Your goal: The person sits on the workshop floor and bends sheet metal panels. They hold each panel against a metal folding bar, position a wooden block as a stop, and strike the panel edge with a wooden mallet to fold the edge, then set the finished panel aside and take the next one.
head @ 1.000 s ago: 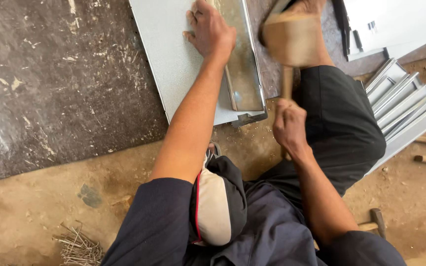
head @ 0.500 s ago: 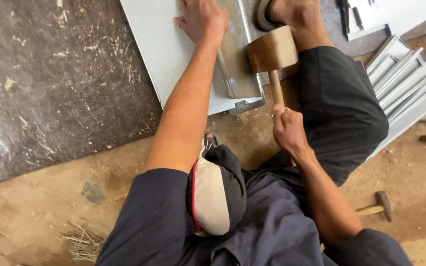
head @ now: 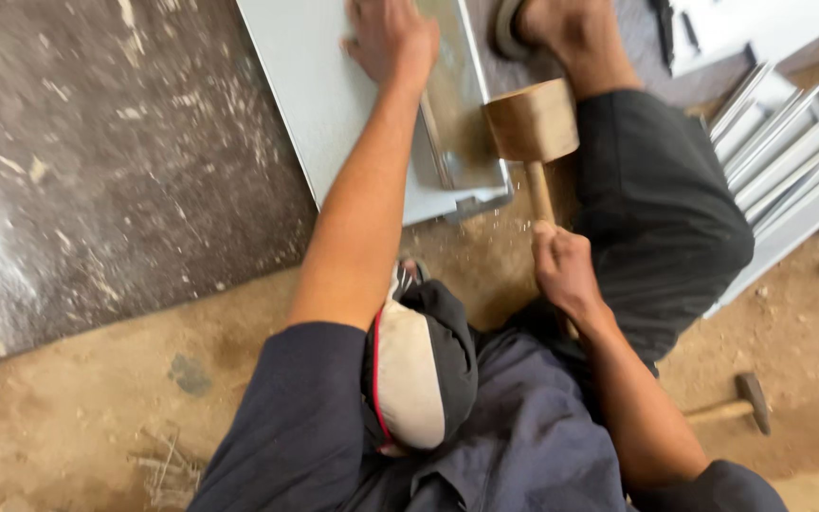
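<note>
My left hand (head: 389,38) presses flat, fingers spread, on a light grey metal sheet (head: 324,104) lying on the floor. My right hand (head: 561,270) grips the handle of a wooden mallet (head: 531,123). The mallet's head hangs just above the sheet's folded right edge (head: 457,133), near its front corner. My bent leg in dark trousers (head: 656,199) lies to the right of the sheet, with my bare foot (head: 571,28) at the top.
A dark stone slab (head: 97,161) lies under and left of the sheet. Folded metal profiles (head: 789,161) are stacked at the right. A hammer (head: 732,408) rests on the dirt floor at lower right. Several nails (head: 168,465) lie at lower left.
The mallet has come down from raised near the foot to just above the sheet's folded edge. My left hand has stayed pressed on the sheet.
</note>
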